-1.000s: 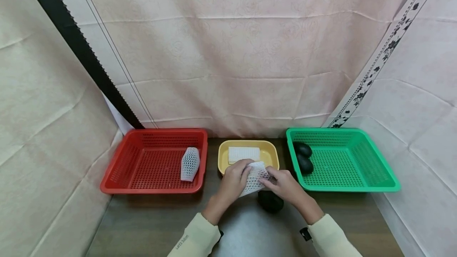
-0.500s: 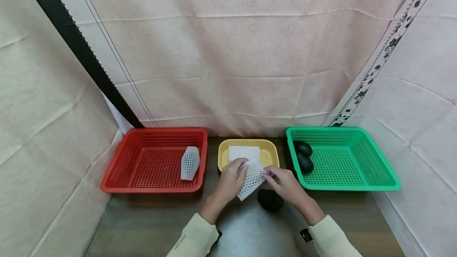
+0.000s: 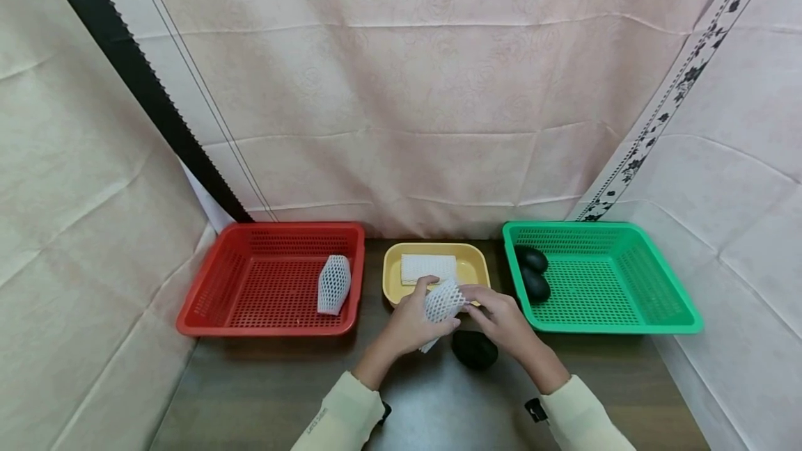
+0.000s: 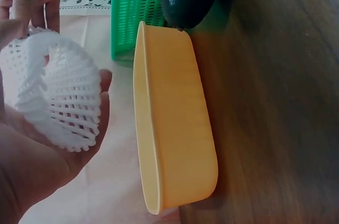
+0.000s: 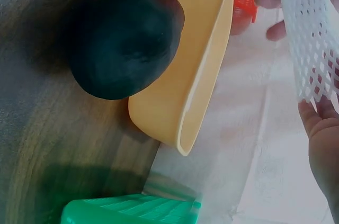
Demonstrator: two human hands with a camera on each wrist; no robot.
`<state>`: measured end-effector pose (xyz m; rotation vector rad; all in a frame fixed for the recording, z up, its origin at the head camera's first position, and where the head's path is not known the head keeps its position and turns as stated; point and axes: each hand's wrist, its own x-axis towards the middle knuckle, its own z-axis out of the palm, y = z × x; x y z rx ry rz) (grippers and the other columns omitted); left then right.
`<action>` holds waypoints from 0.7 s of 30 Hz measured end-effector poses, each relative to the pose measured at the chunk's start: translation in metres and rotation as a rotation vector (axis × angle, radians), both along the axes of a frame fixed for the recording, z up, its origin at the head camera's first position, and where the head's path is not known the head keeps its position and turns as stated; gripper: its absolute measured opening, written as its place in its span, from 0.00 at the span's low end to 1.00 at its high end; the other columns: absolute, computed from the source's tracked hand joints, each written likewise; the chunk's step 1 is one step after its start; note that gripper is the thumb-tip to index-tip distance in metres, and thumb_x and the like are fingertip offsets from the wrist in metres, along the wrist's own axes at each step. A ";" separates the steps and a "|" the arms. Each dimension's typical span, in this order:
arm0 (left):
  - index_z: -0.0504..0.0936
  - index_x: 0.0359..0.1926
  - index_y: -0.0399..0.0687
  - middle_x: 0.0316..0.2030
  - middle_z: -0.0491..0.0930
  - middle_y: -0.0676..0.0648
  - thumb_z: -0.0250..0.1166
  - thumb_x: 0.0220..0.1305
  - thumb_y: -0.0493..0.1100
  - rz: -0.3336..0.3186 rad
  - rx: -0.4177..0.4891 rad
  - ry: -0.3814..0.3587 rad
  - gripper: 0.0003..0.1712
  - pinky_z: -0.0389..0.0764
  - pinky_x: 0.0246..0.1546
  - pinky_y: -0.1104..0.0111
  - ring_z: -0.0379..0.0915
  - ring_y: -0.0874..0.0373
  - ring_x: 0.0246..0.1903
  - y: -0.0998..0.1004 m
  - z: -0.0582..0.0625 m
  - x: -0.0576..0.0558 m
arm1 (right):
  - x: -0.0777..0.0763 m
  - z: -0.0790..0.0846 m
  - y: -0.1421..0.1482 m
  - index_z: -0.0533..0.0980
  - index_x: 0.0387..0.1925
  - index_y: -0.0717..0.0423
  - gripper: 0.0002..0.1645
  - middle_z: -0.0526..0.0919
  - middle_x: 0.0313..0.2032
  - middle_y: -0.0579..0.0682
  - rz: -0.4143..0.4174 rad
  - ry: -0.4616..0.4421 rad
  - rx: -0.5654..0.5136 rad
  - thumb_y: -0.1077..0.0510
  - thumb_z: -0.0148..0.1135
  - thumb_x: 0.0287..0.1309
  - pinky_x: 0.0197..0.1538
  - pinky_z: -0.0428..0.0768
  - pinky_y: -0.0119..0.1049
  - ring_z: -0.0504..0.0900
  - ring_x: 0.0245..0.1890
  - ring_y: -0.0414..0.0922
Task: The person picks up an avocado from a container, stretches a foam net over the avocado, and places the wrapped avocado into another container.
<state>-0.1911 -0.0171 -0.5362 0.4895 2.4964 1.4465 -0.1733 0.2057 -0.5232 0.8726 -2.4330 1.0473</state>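
A white foam net sleeve (image 3: 443, 301) is held between both hands above the table, its mesh opened into a rounded tube in the left wrist view (image 4: 69, 91). My left hand (image 3: 409, 326) cups it from the left, thumb across the near side and fingers behind. At the sleeve's right edge, the thumb and fingertips of my right hand (image 3: 498, 315) pinch the mesh, as the right wrist view also shows. Just below the hands a dark avocado (image 3: 474, 350) lies on the table, touched by neither hand. I see nothing inside the sleeve.
A yellow tray (image 3: 391, 277) behind the hands bears flat white foam nets (image 3: 429, 268). At left, a red basket (image 3: 269, 331) holds a net-wrapped item (image 3: 334, 285). The green basket (image 3: 617, 328) at right has two dark avocados (image 3: 535, 287) along its left side.
My left hand has turned, its thumb swinging down across the sleeve. The foam net has gone from flat to more rounded. My right hand stays at its right edge; the avocado has not moved.
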 end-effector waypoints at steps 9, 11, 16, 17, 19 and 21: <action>0.65 0.70 0.55 0.56 0.79 0.49 0.78 0.54 0.61 -0.006 -0.044 0.005 0.48 0.81 0.50 0.60 0.78 0.58 0.47 0.001 -0.002 -0.001 | 0.001 -0.004 0.001 0.85 0.49 0.53 0.23 0.86 0.56 0.53 0.036 0.064 -0.021 0.73 0.74 0.51 0.68 0.66 0.20 0.83 0.60 0.53; 0.66 0.69 0.54 0.56 0.80 0.49 0.78 0.54 0.60 0.011 -0.065 0.023 0.47 0.81 0.50 0.59 0.78 0.58 0.47 0.001 -0.002 0.000 | 0.002 -0.006 0.002 0.84 0.50 0.53 0.24 0.84 0.58 0.53 0.027 0.066 -0.016 0.72 0.75 0.51 0.68 0.65 0.19 0.81 0.61 0.53; 0.67 0.67 0.52 0.56 0.80 0.48 0.78 0.54 0.56 0.055 -0.129 0.054 0.44 0.81 0.54 0.54 0.78 0.56 0.49 0.001 0.001 0.002 | 0.009 -0.009 0.005 0.78 0.58 0.55 0.29 0.77 0.66 0.53 -0.061 0.008 -0.008 0.66 0.76 0.54 0.69 0.61 0.17 0.77 0.65 0.52; 0.68 0.67 0.52 0.56 0.80 0.48 0.78 0.54 0.56 0.061 -0.143 0.067 0.44 0.81 0.55 0.54 0.78 0.55 0.49 0.001 0.001 0.002 | 0.011 -0.010 0.006 0.77 0.59 0.56 0.30 0.76 0.67 0.53 -0.085 -0.010 -0.007 0.65 0.77 0.54 0.69 0.60 0.16 0.76 0.66 0.52; 0.68 0.67 0.52 0.56 0.81 0.47 0.79 0.54 0.56 0.072 -0.162 0.101 0.43 0.81 0.55 0.54 0.78 0.55 0.50 0.000 0.002 0.003 | 0.014 -0.014 0.007 0.74 0.62 0.58 0.34 0.73 0.69 0.52 -0.126 -0.040 -0.009 0.64 0.77 0.54 0.70 0.57 0.16 0.74 0.68 0.53; 0.69 0.66 0.52 0.56 0.81 0.47 0.79 0.54 0.55 0.078 -0.178 0.147 0.43 0.81 0.55 0.54 0.79 0.55 0.50 -0.001 0.000 0.003 | 0.016 -0.019 0.010 0.72 0.64 0.59 0.37 0.71 0.70 0.53 -0.149 -0.059 -0.014 0.62 0.78 0.54 0.71 0.54 0.16 0.72 0.69 0.53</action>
